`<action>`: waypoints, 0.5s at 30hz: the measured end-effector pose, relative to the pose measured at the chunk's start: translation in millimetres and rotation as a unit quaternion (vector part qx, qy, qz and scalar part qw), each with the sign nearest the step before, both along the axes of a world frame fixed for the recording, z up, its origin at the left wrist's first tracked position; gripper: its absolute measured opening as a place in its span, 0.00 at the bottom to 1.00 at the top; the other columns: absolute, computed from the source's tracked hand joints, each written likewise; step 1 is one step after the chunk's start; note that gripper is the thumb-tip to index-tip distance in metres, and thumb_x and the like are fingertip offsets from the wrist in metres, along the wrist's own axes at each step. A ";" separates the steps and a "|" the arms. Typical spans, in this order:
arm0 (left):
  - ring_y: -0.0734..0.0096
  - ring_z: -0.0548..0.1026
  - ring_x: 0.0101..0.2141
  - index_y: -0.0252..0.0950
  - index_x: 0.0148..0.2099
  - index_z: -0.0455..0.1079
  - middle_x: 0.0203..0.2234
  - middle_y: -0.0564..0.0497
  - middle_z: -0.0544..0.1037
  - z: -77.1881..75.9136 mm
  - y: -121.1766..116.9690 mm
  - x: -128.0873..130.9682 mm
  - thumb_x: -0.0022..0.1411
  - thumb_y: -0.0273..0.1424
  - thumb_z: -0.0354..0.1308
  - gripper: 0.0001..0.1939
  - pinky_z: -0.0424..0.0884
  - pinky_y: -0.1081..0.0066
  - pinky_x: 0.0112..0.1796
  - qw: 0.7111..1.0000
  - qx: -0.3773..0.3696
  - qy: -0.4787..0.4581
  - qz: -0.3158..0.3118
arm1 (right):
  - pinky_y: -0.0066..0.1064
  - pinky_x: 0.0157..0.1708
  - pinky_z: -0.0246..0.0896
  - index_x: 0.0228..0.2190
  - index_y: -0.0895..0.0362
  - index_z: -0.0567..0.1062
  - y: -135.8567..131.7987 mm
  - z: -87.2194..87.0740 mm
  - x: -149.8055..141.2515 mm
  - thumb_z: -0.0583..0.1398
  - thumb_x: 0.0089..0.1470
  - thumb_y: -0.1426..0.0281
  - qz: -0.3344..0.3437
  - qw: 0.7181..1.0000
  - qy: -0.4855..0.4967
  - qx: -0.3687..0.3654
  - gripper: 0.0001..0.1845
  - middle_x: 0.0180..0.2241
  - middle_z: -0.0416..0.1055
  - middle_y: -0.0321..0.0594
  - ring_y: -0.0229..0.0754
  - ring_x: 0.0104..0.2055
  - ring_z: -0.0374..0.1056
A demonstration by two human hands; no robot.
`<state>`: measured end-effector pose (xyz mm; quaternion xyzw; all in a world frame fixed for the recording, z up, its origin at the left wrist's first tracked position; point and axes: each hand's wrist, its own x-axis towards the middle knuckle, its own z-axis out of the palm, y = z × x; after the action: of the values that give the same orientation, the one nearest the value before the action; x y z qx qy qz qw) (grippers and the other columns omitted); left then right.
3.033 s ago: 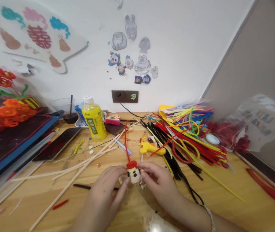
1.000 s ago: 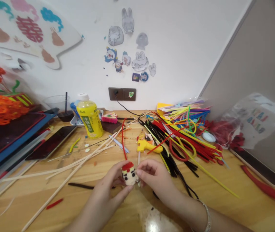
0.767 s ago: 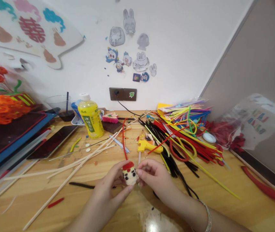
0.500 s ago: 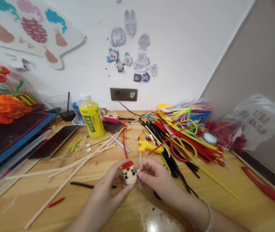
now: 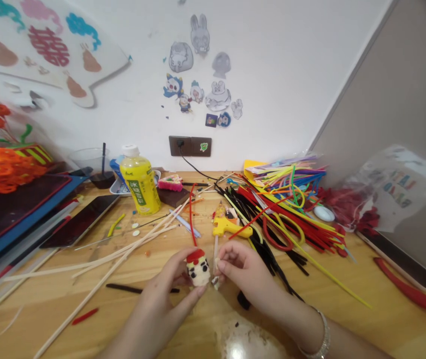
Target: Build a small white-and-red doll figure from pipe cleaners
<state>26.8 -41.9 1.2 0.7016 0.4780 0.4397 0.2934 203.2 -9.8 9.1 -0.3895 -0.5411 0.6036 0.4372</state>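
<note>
My left hand (image 5: 168,291) is closed around a small doll head (image 5: 199,277), gripping it between thumb and fingers. The head is fuzzy and cream-coloured, with black eyes and brows and a red top. A long red pipe cleaner (image 5: 191,219) rises from or just behind that top; I cannot tell which. Just right of the face, my right hand (image 5: 245,271) pinches a small pale piece (image 5: 217,262) between thumb and forefinger, apart from the head. Beyond the right hand lies a yellow glue gun (image 5: 230,228) with a glue stick (image 5: 216,245) poking out towards me.
Pipe cleaners (image 5: 291,179) of several colours heap at the back right, with black ones (image 5: 273,259) nearer. Pale sticks (image 5: 123,254) cross the table's left side. A yellow drink bottle (image 5: 140,184), a phone (image 5: 80,222) and a cup (image 5: 103,178) stand or lie at the left.
My right hand has drawn slightly right from the doll head, widening the gap between the pale piece and the face. The left hand keeps its hold. The whole view has shifted a little.
</note>
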 end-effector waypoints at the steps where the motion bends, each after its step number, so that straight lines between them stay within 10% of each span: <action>1: 0.67 0.79 0.36 0.42 0.50 0.61 0.38 0.50 0.80 0.3 0.0 0.1 0.54 0.28 0.57 0.21 0.77 0.71 0.35 1.000 0.000 0.001 0.001 | 0.27 0.26 0.62 0.23 0.57 0.67 0.4 -0.2 0.1 0.63 0.44 0.62 -0.010 1.000 -0.005 0.001 0.13 0.20 0.66 0.30 0.33 0.22 0.63; 15: 0.70 0.78 0.33 0.44 0.52 0.58 0.38 0.52 0.79 -4.8 2.0 -1.9 0.55 0.30 0.57 0.22 0.75 0.72 0.35 0.999 -0.026 0.023 -0.007 | 0.25 0.23 0.58 0.22 0.59 0.72 -3.5 9.7 -1.3 0.68 0.35 0.62 0.000 0.994 0.036 -0.101 0.15 0.18 0.66 0.31 0.32 0.21 0.61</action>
<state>24.8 -39.9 -3.6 0.7070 0.4913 0.4083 0.3035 201.9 -13.3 18.8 -0.4093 -0.4614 0.6691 0.4147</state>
